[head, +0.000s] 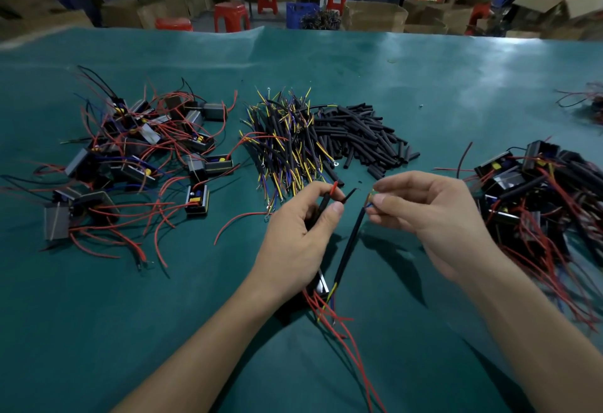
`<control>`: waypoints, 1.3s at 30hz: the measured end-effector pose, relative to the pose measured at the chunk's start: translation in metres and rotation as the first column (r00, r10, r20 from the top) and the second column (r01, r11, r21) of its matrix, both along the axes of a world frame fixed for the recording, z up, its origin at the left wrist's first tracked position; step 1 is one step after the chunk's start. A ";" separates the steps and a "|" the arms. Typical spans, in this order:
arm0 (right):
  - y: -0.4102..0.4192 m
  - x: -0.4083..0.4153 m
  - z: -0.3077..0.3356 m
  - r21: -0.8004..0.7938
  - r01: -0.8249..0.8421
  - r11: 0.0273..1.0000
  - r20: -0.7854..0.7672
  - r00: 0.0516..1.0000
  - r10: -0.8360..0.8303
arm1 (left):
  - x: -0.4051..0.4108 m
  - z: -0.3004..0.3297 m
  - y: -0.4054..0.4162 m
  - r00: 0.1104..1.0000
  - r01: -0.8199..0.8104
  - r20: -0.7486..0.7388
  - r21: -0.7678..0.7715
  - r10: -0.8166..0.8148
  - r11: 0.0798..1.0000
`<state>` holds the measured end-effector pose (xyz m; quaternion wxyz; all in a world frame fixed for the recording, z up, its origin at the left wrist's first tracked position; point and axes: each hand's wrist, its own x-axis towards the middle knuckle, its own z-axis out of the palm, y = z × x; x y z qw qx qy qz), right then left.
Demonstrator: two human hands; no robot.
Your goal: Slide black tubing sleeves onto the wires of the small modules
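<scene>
On the green desk [391,86] lie piles of small boxes [137,151] and black tubes [359,135]. The left hand [303,233] pinches a red wire [333,187]. The right hand [434,213] pinches thin wires in a bendy, light tube [350,242]; best held near its end.

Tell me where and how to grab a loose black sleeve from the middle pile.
Probably best is a sleeve at the pile's near right edge: several stick out there onto bare mat. Pinch its free end from the right, along its length, with the right hand, once that hand is free.
</scene>
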<state>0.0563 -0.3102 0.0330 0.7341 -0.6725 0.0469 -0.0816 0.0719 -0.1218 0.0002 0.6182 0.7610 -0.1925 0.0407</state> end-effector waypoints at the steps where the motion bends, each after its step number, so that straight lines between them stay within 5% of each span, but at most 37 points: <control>1: 0.002 -0.001 -0.001 0.000 -0.011 1.000 0.004 1.000 0.011 | 0.000 0.000 0.000 1.000 0.001 0.003 -0.003 -0.001 1.000; 9: 0.022 -0.008 -0.005 -0.302 0.087 0.949 0.190 0.981 -0.029 | 0.001 -0.001 0.000 1.000 -0.001 0.029 -0.020 0.001 1.000; 15: 0.039 -0.015 -0.012 -0.376 0.298 0.877 0.331 0.928 -0.173 | 0.004 -0.004 -0.002 1.000 0.004 0.013 -0.064 -0.003 0.998; 22: 0.042 -0.014 -0.014 -0.357 0.312 0.881 0.354 0.917 -0.182 | 0.004 -0.002 -0.003 0.999 0.036 0.008 -0.085 -0.035 0.996; 31: 0.032 -0.010 -0.010 -0.658 0.400 0.637 0.538 0.842 0.027 | 0.002 0.001 -0.002 1.000 0.022 -0.005 -0.070 -0.022 0.997; 39: 0.032 -0.011 -0.009 -0.663 0.338 0.668 0.488 0.872 0.042 | 0.002 0.001 -0.002 1.000 0.004 -0.029 -0.089 -0.007 0.996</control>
